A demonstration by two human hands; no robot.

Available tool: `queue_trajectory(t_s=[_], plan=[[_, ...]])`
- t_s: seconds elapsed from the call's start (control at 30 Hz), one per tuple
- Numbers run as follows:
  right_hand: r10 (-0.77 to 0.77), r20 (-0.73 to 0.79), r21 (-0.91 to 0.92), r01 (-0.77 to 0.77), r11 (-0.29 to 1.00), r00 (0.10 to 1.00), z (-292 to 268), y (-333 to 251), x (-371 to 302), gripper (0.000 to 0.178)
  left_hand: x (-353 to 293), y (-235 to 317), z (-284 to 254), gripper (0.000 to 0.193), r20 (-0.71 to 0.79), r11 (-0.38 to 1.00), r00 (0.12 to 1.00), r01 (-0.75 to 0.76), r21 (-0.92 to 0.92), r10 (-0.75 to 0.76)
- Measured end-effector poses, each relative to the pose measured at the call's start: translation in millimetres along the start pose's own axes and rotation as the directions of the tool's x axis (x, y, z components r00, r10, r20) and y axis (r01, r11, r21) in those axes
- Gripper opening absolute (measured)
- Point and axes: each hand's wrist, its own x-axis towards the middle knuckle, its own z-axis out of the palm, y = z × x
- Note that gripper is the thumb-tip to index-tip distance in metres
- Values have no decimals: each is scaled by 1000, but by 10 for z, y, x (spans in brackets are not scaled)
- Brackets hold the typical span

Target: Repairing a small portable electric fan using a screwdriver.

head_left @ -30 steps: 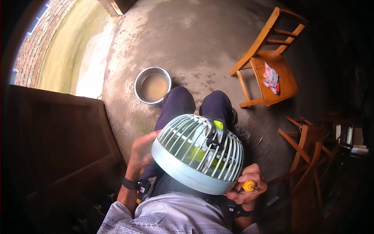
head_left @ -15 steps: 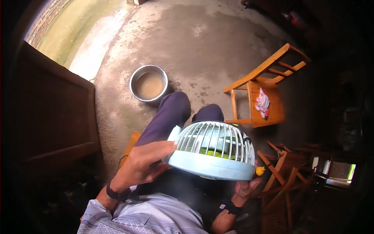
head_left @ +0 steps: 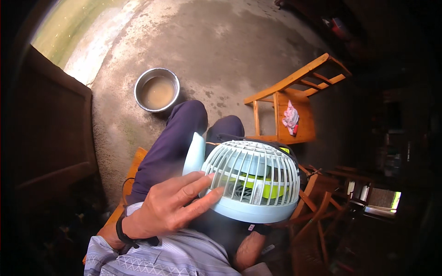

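Over my lap is a small electric fan [head_left: 251, 212] in pale blue plastic, tilted, with a domed cage of white bars. Bright green parts [head_left: 276, 187] and a grey coil show through the bars. A pale blue tapered piece [head_left: 195, 154] sticks up at the fan's left side. My left hand [head_left: 177, 200] rests its outstretched, slightly parted fingers on the left edge of the cage and rim. Of my right hand, only the wrist and forearm show below the fan; its fingers are hidden behind the fan body.
A metal pot [head_left: 157, 90] of cloudy water stands on the concrete floor beyond my knees. To the right, a wooden chair [head_left: 301, 117] bears a pink crumpled cloth [head_left: 290, 118]. More wooden furniture [head_left: 317, 216] sits at lower right, and a dark door panel [head_left: 55, 133] at left.
The fan has turned, showing more of its cage and the tapered piece. My left hand has moved from the side onto the cage bars. My right fingers have gone out of sight behind the fan.
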Motion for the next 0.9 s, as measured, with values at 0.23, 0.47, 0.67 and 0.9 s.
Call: queue_trajectory(t_s=[0.23,0.47,0.67,0.9], plan=[[59,32,32,-60,998,998,18,38,68,67,-44,80,22,48,46,998,999,2,65,-5],[102,15,121,-103,987,995,26,126,231,67,-5,-95,-6,56,12,999,1000,14,41,-14],[209,-144,365,-144,920,967,-327,455,423,67,174,-378,-85,60,-39,998,998,58,10,-58],[151,105,192,-169,967,983,351,49,564,86,195,-444,-426,64,74,927,939,343,-153,-335]])
